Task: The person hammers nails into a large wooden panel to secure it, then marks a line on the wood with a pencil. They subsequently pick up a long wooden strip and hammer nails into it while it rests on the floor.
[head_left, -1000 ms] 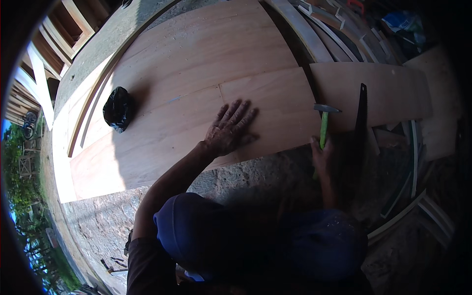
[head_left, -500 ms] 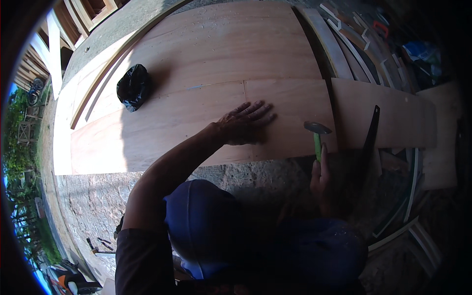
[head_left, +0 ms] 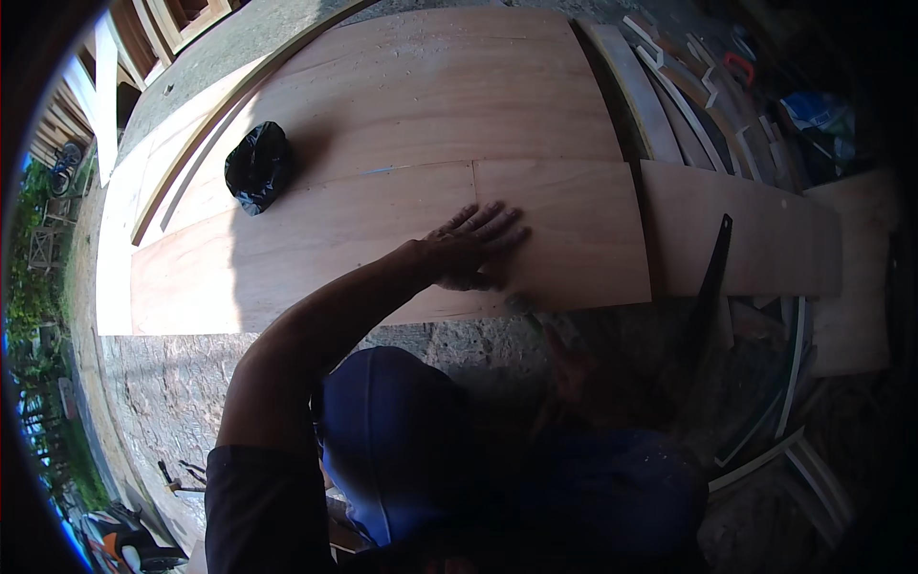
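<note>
Left hand (head_left: 469, 251) flat on plywood sheet (head_left: 382, 230), fingers spread

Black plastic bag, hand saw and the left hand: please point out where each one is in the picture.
black plastic bag (head_left: 256, 166), head view, on the middle of the crumpled bag.
hand saw (head_left: 710, 277), head view, on the dark blade.
left hand (head_left: 469, 249), head view, on the back of the hand, which lies flat on the plywood.

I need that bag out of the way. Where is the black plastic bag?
In the head view, the black plastic bag lies on the plywood sheet, up and left of the left hand.
</note>
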`<act>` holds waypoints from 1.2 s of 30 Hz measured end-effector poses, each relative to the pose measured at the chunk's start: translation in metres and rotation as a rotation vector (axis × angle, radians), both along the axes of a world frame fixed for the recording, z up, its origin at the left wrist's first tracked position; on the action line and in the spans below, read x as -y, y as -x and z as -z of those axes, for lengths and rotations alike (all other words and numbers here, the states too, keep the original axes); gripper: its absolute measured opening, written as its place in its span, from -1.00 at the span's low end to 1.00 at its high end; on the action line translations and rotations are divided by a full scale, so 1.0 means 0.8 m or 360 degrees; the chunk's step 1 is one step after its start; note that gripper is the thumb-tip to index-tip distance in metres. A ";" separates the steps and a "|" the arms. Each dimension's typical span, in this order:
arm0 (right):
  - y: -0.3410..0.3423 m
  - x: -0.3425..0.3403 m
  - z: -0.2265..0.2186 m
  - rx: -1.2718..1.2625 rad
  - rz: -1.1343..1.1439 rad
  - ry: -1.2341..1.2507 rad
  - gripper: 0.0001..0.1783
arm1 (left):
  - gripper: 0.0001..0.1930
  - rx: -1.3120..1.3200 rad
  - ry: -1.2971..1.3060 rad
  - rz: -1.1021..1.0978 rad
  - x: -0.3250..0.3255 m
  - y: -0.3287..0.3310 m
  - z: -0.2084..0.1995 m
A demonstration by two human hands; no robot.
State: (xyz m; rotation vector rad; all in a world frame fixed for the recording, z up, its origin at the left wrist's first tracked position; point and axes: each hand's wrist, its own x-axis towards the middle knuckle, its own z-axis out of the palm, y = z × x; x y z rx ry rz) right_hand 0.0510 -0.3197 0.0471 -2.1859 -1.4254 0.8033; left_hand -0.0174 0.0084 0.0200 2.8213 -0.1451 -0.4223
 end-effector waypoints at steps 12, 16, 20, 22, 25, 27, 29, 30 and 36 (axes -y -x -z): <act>0.023 -0.004 0.010 0.0033 0.0082 -0.0587 -0.20 | 0.04 -0.0064 -0.0035 -0.0032 0.006 -0.001 -0.009; 0.017 -0.006 0.010 0.0080 0.0001 -0.0592 -0.17 | 0.03 -0.0130 -0.0037 -0.0055 0.012 -0.002 -0.013; 0.018 -0.014 -0.007 0.0209 0.0006 -0.0935 -0.17 | 0.03 -0.0067 -0.0027 -0.0075 0.010 0.005 -0.012; 0.016 -0.014 0.007 0.0104 -0.0048 -0.0532 -0.15 | 0.02 -0.0065 -0.0034 -0.0061 0.011 0.002 -0.011; 0.013 -0.020 0.000 0.0035 -0.0110 -0.0489 -0.09 | 0.01 -0.0073 -0.0066 -0.0047 0.012 0.004 -0.011; 0.013 -0.020 -0.009 0.0058 -0.0089 -0.0763 -0.06 | 0.00 -0.0053 -0.0056 -0.0051 0.010 0.005 -0.010; 0.014 -0.015 -0.007 0.0057 -0.0042 -0.0907 -0.06 | 0.01 -0.0001 -0.0008 -0.0066 0.009 0.007 -0.008; 0.012 -0.011 -0.005 0.0028 -0.0028 -0.0850 -0.06 | 0.01 -0.0013 -0.0006 -0.0064 0.010 0.006 -0.008; 0.007 -0.012 0.000 0.0124 -0.0158 -0.0811 -0.08 | -0.01 -0.0078 -0.0001 -0.0061 0.012 0.005 -0.011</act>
